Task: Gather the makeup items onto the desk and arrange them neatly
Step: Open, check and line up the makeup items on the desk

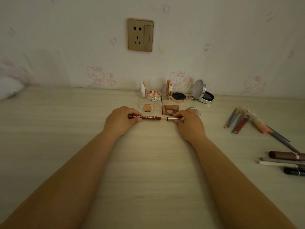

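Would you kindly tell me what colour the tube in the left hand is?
Dark reddish-brown with pale lettering; the head view shows the tube clearly.

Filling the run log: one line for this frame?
left hand: holds lip gloss tube | right hand: pinches gold cap, wand partly out | desk: open compacts at back, pencils right

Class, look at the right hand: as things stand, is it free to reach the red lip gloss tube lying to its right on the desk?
Probably not yet. The right hand pinches the gold cap while the left hand holds the brown tube. The desk between it and the red lip gloss tube shows nothing in the way.
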The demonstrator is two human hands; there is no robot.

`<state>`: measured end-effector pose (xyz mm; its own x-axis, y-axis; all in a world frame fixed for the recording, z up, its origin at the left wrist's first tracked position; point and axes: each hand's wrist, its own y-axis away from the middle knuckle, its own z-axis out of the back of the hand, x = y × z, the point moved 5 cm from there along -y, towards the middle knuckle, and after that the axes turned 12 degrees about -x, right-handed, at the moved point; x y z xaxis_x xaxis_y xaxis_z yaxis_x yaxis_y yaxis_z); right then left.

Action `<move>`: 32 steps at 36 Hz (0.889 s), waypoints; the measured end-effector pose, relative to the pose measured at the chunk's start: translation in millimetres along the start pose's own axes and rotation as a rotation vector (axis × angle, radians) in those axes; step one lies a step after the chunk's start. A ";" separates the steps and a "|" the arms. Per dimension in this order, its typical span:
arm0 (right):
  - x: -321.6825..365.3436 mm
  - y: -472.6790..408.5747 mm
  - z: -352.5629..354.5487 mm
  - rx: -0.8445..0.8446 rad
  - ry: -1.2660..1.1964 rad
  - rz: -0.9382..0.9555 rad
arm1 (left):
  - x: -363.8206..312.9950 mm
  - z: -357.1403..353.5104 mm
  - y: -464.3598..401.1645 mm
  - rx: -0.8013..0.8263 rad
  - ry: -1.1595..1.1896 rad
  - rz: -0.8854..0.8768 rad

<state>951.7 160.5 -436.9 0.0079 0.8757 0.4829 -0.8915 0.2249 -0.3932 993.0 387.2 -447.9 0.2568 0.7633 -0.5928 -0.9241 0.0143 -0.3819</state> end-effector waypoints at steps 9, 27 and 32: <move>-1.0 -0.1 -0.8 0.005 -0.003 -0.002 | 0.3 0.1 -0.4 0.004 -0.008 -0.005; -1.2 21.9 12.6 -0.064 -0.057 -0.113 | -39.2 6.8 25.3 -0.149 -0.131 -0.312; -10.0 36.7 24.9 -0.046 -0.056 -0.149 | -76.3 -8.8 41.3 -0.121 -0.158 -0.461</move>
<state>907.6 149.4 -436.7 0.1116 0.8063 0.5809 -0.8608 0.3706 -0.3490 937.8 323.9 -424.7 0.5761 0.7838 -0.2318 -0.6826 0.3053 -0.6640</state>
